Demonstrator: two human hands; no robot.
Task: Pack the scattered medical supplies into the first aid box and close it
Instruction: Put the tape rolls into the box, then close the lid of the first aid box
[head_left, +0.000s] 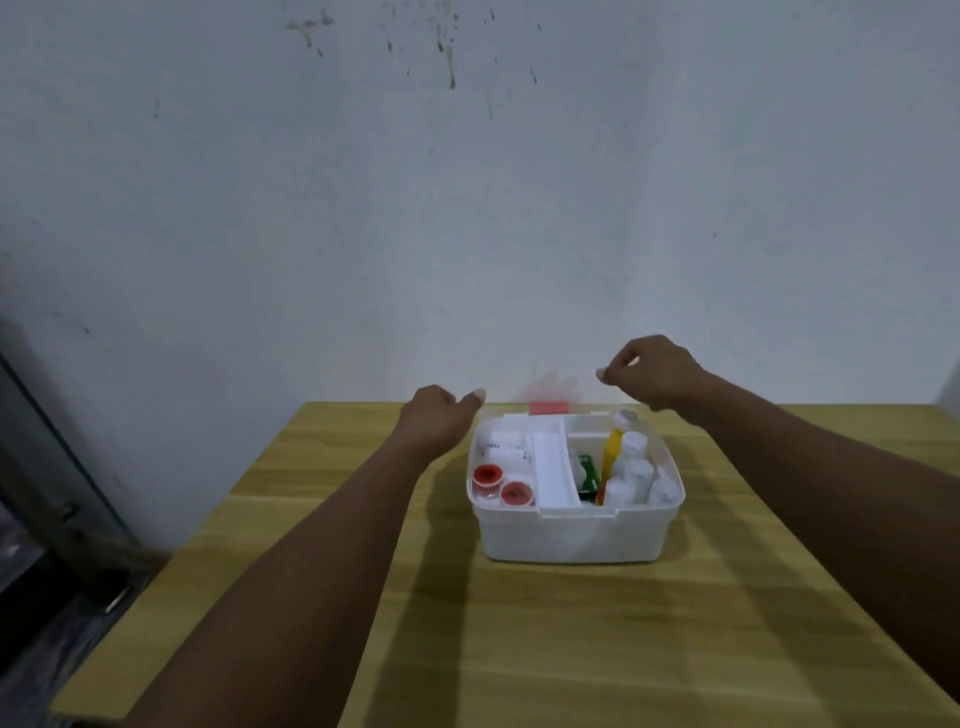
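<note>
- White plastic forms the first aid box, which sits on a wooden table toward the far edge, close to the wall; its top is uncovered and the contents show.
- Left compartment: two tape rolls with red centres lie side by side at the near end, with a white bandage pack just behind them.
- A white divider tray runs front to back between the two compartments.
- Right compartment: a yellow bottle with a white cap stands tilted, a cluster of white bottles is packed just beside it, and a green packet is tucked against the divider.
- At the back rim a red piece shows, with a faint blurred smear above it; the lid itself is too blurred to make out.
- The left hand hovers at the box's back left corner, thumb stretched toward the right, the other fingers curled away out of sight; I cannot tell whether they hold anything.
- The right hand is raised above the back right corner, fingers curled, thumb tip brought to the forefinger; whatever may lie between them cannot be seen.
- Both bare forearms reach in from the near edge of the table.
- The pale wall carries dark stains near the top.
</note>
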